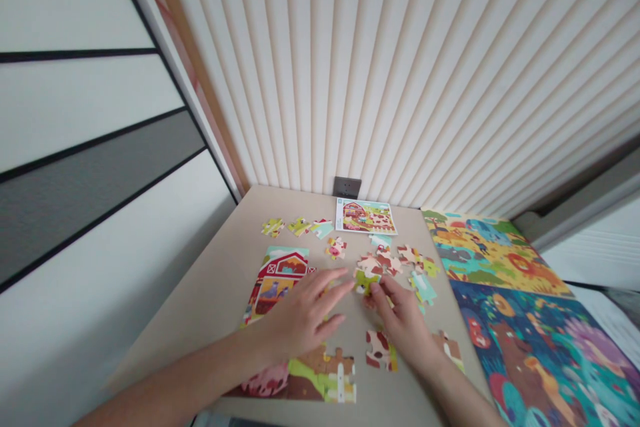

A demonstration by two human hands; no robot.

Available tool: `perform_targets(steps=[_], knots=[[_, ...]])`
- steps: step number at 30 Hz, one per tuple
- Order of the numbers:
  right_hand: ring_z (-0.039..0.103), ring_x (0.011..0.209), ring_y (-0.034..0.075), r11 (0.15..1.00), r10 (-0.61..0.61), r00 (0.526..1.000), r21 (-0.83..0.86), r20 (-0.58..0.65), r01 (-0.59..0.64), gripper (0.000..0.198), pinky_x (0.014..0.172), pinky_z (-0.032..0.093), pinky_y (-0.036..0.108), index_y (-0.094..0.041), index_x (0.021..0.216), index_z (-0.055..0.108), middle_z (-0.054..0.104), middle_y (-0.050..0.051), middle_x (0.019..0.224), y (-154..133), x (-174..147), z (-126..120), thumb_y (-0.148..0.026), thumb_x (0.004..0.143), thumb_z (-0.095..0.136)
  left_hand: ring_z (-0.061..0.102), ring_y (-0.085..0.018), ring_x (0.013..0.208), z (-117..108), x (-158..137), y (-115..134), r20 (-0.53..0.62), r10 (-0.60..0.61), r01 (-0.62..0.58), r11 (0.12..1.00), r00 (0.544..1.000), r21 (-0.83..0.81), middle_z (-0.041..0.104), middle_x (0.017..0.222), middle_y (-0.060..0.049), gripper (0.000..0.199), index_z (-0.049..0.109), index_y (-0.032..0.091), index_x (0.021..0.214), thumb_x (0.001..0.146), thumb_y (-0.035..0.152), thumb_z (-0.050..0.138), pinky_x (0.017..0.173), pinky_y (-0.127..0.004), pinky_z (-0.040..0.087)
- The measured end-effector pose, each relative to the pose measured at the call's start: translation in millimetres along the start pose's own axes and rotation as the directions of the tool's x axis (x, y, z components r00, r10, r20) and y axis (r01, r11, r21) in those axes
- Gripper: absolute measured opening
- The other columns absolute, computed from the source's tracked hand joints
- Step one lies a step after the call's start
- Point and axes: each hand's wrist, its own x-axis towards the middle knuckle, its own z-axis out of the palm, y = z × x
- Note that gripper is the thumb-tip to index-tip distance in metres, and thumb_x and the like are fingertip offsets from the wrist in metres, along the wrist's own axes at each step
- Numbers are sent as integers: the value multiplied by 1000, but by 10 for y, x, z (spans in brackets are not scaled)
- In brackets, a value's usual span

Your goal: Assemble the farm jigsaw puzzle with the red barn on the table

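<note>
My left hand (313, 310) hovers with fingers apart over the partly joined farm puzzle (273, 287), covering its middle. The puzzle shows a red barn at the top and a pink pig at the lower left. Between thumb and fingers, my right hand (397, 310) pinches a green puzzle piece (367, 281). Right behind that piece lie loose brown-and-white cow pieces (387, 260). Nearer to me, a cow-patterned piece (379, 350) rests beside my right wrist. A small reference picture (367, 216) of the farm scene lies at the table's back edge.
Several loose pieces (299, 227) lie along the back left, and a pink-faced cow piece (336, 248) is near the centre. On the right are a yellow animal puzzle (493, 253) and a dark blue one (545, 353). A ribbed wall (350, 67) with a socket (347, 187) stands behind.
</note>
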Motion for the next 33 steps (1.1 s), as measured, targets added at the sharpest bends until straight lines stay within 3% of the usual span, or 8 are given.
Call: perform_targets(steps=[2,4,8,12,18,23,33], knots=[[63,66,18,998,7,1000,-61,-13,-8,35,61,49,27,-22,89,63,68,1,74,48,12,-57,-44,110,45,61,-29,127,-182,-73,-208,107,104,-115,988,989,104,67,131,-11,32,62,24,137,105,24,55,115,-52,49],[68,73,20,992,-32,999,-123,15,33,32,65,53,29,-22,102,69,74,4,83,70,20,-98,-42,110,46,62,-28,123,-327,-160,-429,193,116,-146,978,974,148,70,125,-11,29,66,24,132,105,31,57,116,-51,47],[74,98,24,973,-137,986,-173,97,152,30,84,59,35,-25,127,71,78,9,110,56,28,-81,-35,110,48,56,-35,133,-413,-336,-695,206,49,-72,992,977,105,64,138,-14,60,57,27,149,96,54,68,117,-54,45],[73,102,25,929,-215,965,-275,148,249,32,89,61,38,-26,133,70,77,10,111,69,57,-3,-32,110,49,46,-39,144,-362,-412,-710,257,-27,6,996,966,84,54,151,-14,80,53,30,154,86,65,75,121,-59,39],[66,119,31,799,-269,935,-490,230,350,36,101,57,50,-27,138,68,70,13,127,102,73,-103,-35,104,62,42,-39,149,-362,-409,-705,262,-56,40,997,964,67,49,157,-11,79,51,35,155,85,57,79,124,-58,37],[62,126,33,760,-273,900,-497,340,418,40,106,52,55,-29,138,68,71,12,132,68,55,-173,-35,99,71,41,-39,150,-365,-428,-753,262,-54,36,997,964,74,46,161,-11,80,50,37,156,85,60,79,123,-59,37],[65,122,30,768,-307,889,-463,339,442,28,102,53,50,-27,128,73,72,12,129,76,63,-140,-30,101,67,42,-39,150,-385,-431,-787,255,-47,33,998,966,59,47,160,-10,82,51,37,156,83,59,81,124,-57,37]])
